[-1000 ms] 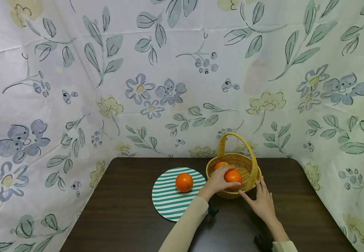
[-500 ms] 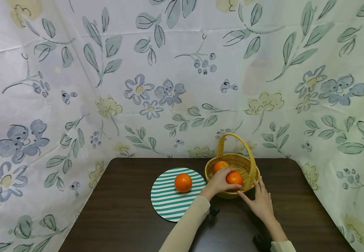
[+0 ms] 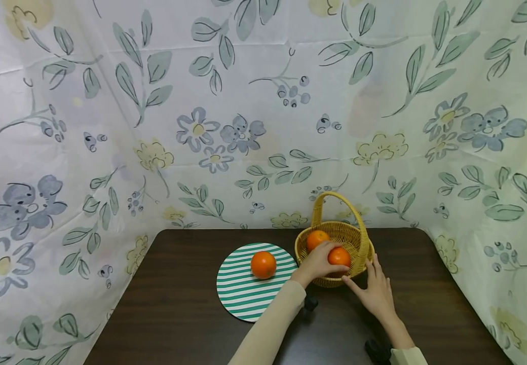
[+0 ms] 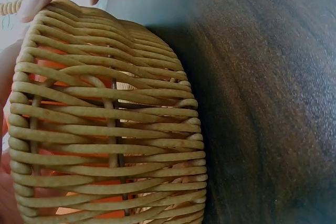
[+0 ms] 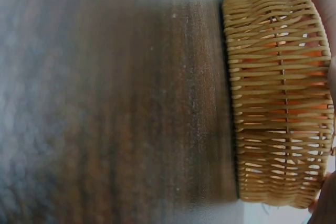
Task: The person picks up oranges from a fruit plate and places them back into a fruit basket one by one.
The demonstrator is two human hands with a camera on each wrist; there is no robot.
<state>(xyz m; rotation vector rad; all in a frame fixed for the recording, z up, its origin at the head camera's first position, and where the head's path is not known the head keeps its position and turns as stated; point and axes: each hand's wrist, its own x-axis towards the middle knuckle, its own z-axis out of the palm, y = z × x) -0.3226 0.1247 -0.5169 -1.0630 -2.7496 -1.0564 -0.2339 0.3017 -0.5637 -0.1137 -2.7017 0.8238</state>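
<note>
In the head view, a yellow wicker basket (image 3: 364, 248) with a tall arched handle stands at the back of the table. My left hand (image 3: 316, 262) reaches over its front left rim and holds an orange (image 3: 339, 257) inside, thumb in front and fingers over the top. Behind that hand lies a second orange (image 3: 317, 239), also in the basket. At the basket's right side, my right hand (image 3: 377, 294) touches the wall with fingers extended, its thumb near the front rim. Both wrist views show the woven wall (image 4: 110, 129) close up, orange colour showing through the gaps.
Left of the basket lies a round green-and-white striped placemat (image 3: 240, 291) bearing a third orange (image 3: 263, 265). The dark wooden table (image 3: 177, 304) ends at a floral cloth backdrop (image 3: 245, 126). Black wrist devices (image 3: 376, 351) sit under both forearms.
My left hand and its orange have shifted slightly right and settled lower within the basket. My right hand stays at the basket's side. The head view has drifted slightly.
</note>
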